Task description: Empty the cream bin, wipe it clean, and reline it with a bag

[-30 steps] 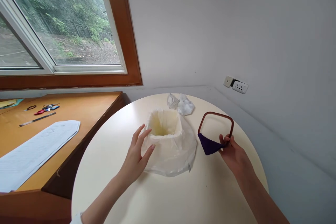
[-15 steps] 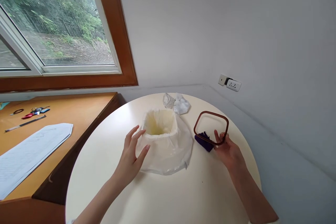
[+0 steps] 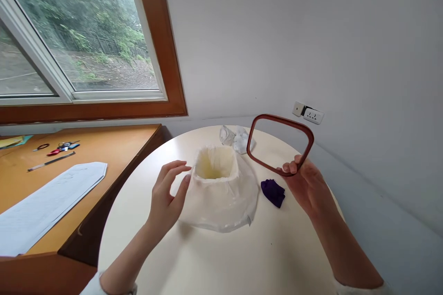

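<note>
A small bin lined with a white plastic bag (image 3: 221,203) stands on the round table, the bag's edge folded out and spread around it. My left hand (image 3: 169,191) hovers at the bin's left side, fingers apart and curved, with nothing in them. In my right hand (image 3: 306,177) is a reddish-brown, rounded-square ring (image 3: 254,122), gripped by its lower right corner and tilted up above the table. Below it lies a crumpled dark purple cloth (image 3: 273,192). Behind the ring, crumpled clear and white plastic bags (image 3: 238,139) rest near the table's back edge.
The round white table (image 3: 235,262) stands by the wall. To the left is a wooden desk (image 3: 131,140) with paper sheets (image 3: 58,198), a pen (image 3: 51,161) and small items including keys (image 3: 65,146). A wall socket (image 3: 313,115) is at the right.
My right hand has lifted the ring up and away from the purple cloth, tilting it more upright. My left hand stays beside the bin. The view has shifted slightly left.
</note>
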Tool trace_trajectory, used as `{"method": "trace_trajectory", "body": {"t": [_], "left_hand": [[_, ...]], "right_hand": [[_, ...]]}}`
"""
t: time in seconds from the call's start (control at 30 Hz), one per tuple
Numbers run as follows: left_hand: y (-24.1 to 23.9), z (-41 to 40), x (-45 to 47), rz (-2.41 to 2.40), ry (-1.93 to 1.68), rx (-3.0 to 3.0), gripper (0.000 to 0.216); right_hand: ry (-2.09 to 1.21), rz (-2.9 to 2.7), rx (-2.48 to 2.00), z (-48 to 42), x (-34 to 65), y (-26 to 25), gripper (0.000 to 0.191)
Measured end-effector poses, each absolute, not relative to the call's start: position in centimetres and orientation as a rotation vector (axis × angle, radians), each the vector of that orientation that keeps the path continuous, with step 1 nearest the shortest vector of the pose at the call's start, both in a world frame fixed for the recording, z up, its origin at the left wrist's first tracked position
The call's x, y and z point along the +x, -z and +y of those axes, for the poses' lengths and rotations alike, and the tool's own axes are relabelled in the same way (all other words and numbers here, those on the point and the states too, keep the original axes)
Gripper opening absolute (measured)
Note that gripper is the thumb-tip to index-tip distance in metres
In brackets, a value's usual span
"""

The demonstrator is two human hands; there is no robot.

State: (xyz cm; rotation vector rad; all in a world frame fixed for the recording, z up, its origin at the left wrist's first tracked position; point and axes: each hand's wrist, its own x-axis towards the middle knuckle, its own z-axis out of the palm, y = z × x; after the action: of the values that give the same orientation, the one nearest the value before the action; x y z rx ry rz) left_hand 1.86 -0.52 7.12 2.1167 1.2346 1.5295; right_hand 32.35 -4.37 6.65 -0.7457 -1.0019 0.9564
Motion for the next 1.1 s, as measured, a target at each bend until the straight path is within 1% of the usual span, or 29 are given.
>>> {"method": "trace_trajectory", "body": {"t": [0.07,0.17,0.23,0.3,0.47,0.67,0.77,0.9,0.97,1.1], "left_hand": [[-8.9,-0.3,2.0,1.165,-1.527,1.922,0.016],[-11.4,-0.1,2.3,0.965,-1.38,1.571,0.031],[-12.4,-0.2,2.4,0.882,-1.284,1.442,0.038],[-12.8,-0.4,2.3,0.915,-1.237,1.424,0.038],[-12.4,-0.7,1.6,1.029,-1.171,1.517,0.038],[-11.9,-0.5,1.6,0.95,-1.18,1.502,0.041],[-11.6,-0.6,2.2,0.964,-1.285,1.444,0.045],[-11.0,-0.9,3.4,0.964,-1.374,1.341,0.051],[-10.6,-1.1,3.9,0.944,-1.353,1.288,0.055],[-10.3,-1.2,4.5,0.927,-1.262,1.221,0.059]], "right_hand": [[-0.75,-1.295,-0.87,-4.3,31.3,-8.4,0.019],[-0.396,-1.763,-0.989,-4.3,29.2,-10.4,0.014],[-0.21,-2.024,-0.938,-4.3,27.7,-10.9,0.014],[-0.083,-2.187,-0.862,-4.2,26.5,-10.9,0.017],[0.089,-2.258,-0.815,-4.0,25.6,-9.8,0.017],[0.321,-2.02,-0.942,-3.4,25.9,-8.3,0.019],[0.274,-1.926,-1.071,-3.3,25.3,-7.6,0.029],[-0.007,-1.949,-1.212,-3.6,24.0,-6.9,0.059],[-0.144,-1.924,-1.233,-3.5,23.5,-6.6,0.07],[-0.298,-1.847,-1.242,-3.0,23.2,-6.1,0.074]]}}
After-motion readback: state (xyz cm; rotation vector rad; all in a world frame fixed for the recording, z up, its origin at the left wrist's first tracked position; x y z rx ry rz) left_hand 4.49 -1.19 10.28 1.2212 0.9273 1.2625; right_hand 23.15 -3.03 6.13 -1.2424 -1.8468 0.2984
